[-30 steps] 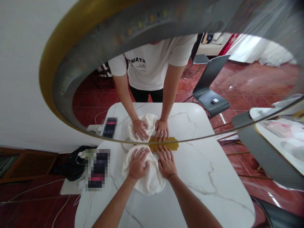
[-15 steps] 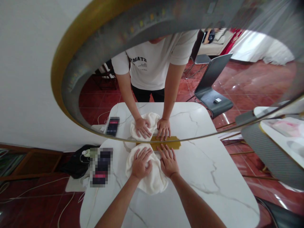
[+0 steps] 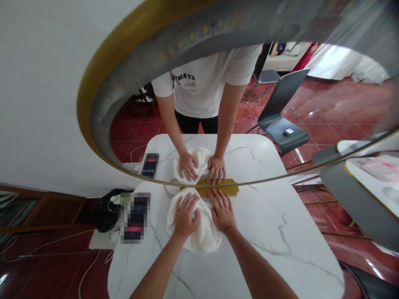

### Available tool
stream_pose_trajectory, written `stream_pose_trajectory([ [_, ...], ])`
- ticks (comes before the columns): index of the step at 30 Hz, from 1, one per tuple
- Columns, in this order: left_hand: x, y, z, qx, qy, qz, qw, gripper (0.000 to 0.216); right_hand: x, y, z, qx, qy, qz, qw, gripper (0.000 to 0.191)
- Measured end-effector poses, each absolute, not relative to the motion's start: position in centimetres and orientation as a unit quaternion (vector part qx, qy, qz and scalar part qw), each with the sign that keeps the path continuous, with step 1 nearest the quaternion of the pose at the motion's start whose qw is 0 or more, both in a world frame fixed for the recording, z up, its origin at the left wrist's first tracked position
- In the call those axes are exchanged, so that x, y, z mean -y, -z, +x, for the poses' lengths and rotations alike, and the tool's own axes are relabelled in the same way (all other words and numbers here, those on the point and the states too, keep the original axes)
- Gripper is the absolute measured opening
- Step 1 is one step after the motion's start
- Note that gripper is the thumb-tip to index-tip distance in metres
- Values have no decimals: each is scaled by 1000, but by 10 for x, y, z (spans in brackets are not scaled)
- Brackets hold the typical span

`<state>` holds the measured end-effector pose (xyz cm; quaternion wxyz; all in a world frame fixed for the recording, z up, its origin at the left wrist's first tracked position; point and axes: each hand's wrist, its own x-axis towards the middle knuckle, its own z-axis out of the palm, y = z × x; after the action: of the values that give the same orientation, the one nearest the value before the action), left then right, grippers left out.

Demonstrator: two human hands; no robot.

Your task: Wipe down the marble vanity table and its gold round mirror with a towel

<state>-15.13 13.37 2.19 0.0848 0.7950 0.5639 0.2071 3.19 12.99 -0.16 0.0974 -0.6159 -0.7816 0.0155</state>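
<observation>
A bunched white cloth (image 3: pixel 205 238) lies on the marble-patterned table (image 3: pixel 264 265). My left hand (image 3: pixel 187 214) rests on top of it, fingers spread over the fabric and thumb apart from them. Beside the cloth's right edge, my right hand (image 3: pixel 223 211) lies flat with its fingers stretched out. Its fingertips touch the gold base plate (image 3: pixel 231 191) of a large mirror (image 3: pixel 249 120). The mirror has a thick gold and grey rim (image 3: pixel 83 97) and reflects both hands, the cloth and my white shirt. Part of the base is hidden behind the cloth.
A pixelated dark object (image 3: pixel 136 218) lies near the table's left edge. Past that edge are a black bag (image 3: pixel 101 211) and white cables (image 3: pixel 89 272). A second table (image 3: pixel 380 187) stands to the right, and a dark chair (image 3: pixel 370 282) is at lower right.
The whole view has shifted slightly, so mirror and table appear a little further right. Both hands keep nearly the same places on the cloth and base.
</observation>
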Motion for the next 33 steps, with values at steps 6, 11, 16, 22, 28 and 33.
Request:
stream_pose_trajectory([
  [6, -108, -24, -157, -513, -157, 839, 92, 55, -130, -1, 31, 780, -25, -618, 94, 76],
  [11, -104, -14, -156, -569, -186, 799, 54, 63, -130, -3, 32, 779, -29, -620, 90, 73],
  [16, -135, -11, -158, -618, -234, 749, 41, 65, -131, -1, 33, 780, -32, -617, 98, 68],
  [22, -159, -12, -166, -586, -228, 777, 40, 60, -131, 1, 33, 780, -25, -617, 101, 71],
  [28, -132, -14, -160, -561, -195, 802, 59, 64, -130, -1, 31, 779, -21, -619, 95, 72],
  [33, -124, -17, -156, -541, -171, 820, 69, 66, -130, 0, 33, 782, -20, -616, 97, 72],
])
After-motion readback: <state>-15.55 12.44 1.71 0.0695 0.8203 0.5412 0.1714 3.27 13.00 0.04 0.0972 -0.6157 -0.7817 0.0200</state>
